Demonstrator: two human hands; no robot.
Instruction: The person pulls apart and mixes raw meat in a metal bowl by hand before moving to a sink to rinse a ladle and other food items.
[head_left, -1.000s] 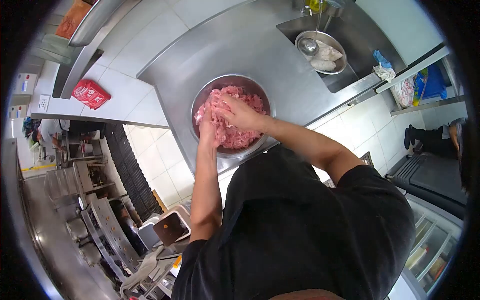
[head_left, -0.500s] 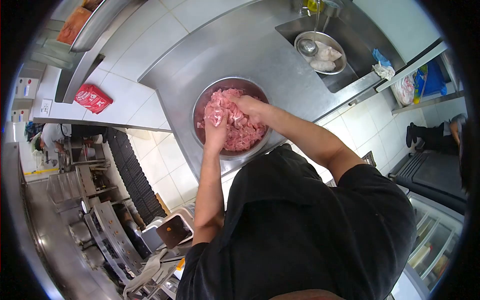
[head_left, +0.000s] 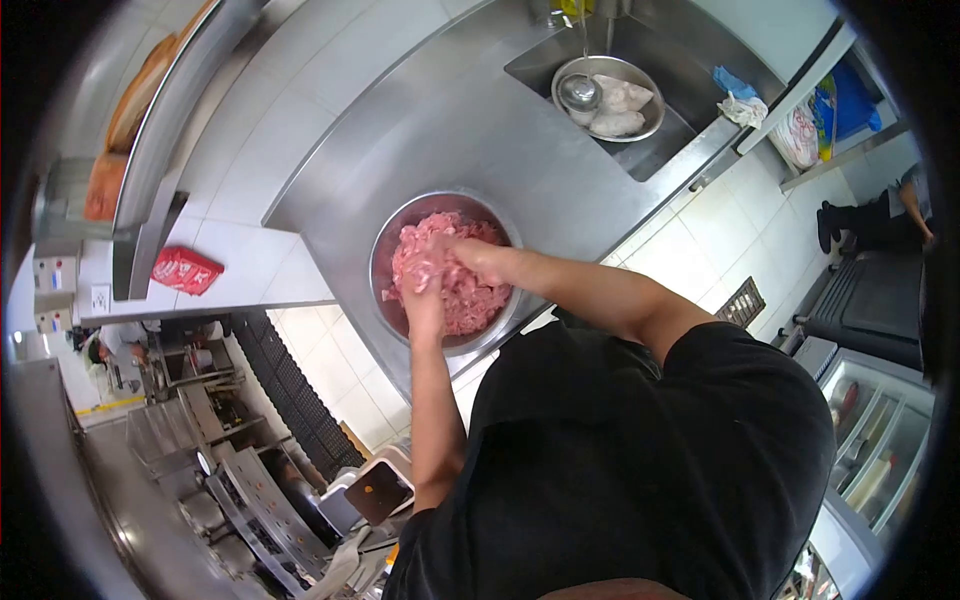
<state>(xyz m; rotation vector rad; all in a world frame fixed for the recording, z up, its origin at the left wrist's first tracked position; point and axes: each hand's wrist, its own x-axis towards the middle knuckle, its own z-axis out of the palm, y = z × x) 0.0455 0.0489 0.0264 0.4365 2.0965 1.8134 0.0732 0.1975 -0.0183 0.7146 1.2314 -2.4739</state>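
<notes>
A round metal bowl (head_left: 378,262) stands near the front edge of the steel counter (head_left: 420,130). Pink raw meat pieces (head_left: 470,308) fill much of it. My left hand (head_left: 422,290) is in the bowl at the left of the meat, its fingers partly blurred and against meat. From the right, my right hand (head_left: 478,258) reaches into the same meat, close to the left one. Its fingertips are hidden or smeared among the pieces, so what it grips cannot be made out.
Behind and to the right, a sink (head_left: 660,150) holds a metal bowl (head_left: 655,112) with pale pieces and a ladle under running water. A red package (head_left: 187,271) lies at the left. Two other people are partly visible, at far left and far right.
The camera view has shifted and turned, so the bowl sits slightly lower and further left. Both hands are still in the meat, their fingers now more blurred.
</notes>
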